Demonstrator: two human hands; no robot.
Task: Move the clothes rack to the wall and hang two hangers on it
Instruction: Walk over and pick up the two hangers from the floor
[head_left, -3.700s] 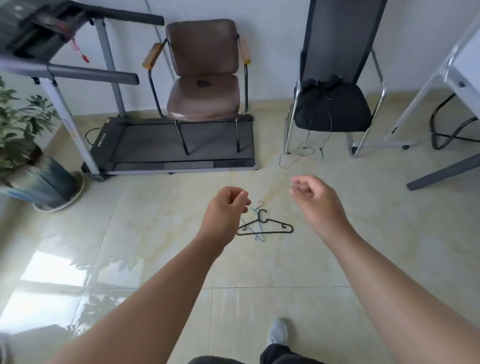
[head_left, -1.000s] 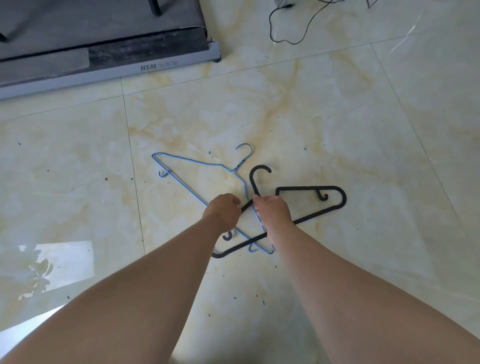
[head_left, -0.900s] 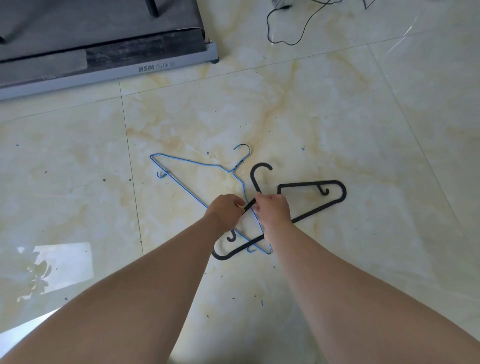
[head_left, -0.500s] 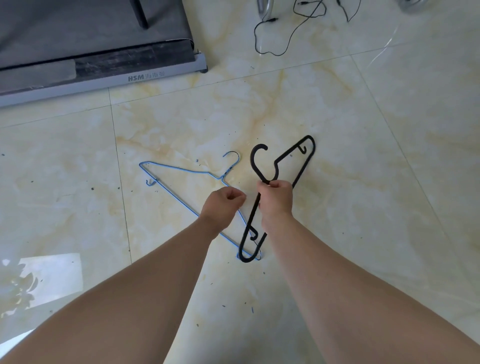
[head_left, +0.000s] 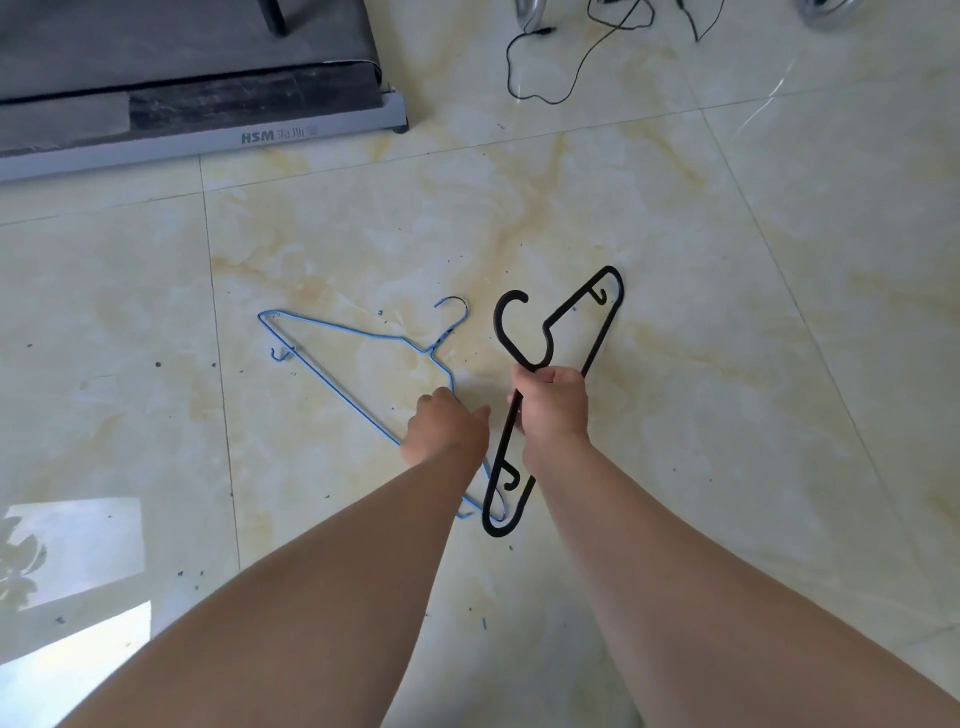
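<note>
A black plastic hanger (head_left: 602, 317) is lifted off the tiled floor, tilted steeply, with my right hand (head_left: 551, 402) shut around its neck just below the hook. A thin blue wire hanger (head_left: 332, 358) lies flat on the floor to the left. My left hand (head_left: 445, 432) rests over the blue hanger's right arm with fingers curled; whether it grips the wire is hidden. The clothes rack is out of view.
The grey end of a treadmill (head_left: 208, 135) fills the top left. A loose black cable (head_left: 566, 73) lies on the floor at top centre, beside chrome chair feet (head_left: 532, 13). Pale marble tiles spread to the right and below.
My right hand has raised the black hanger and swung it from lying flat to nearly upright. My left hand has stayed over the blue hanger, which still lies on the floor.
</note>
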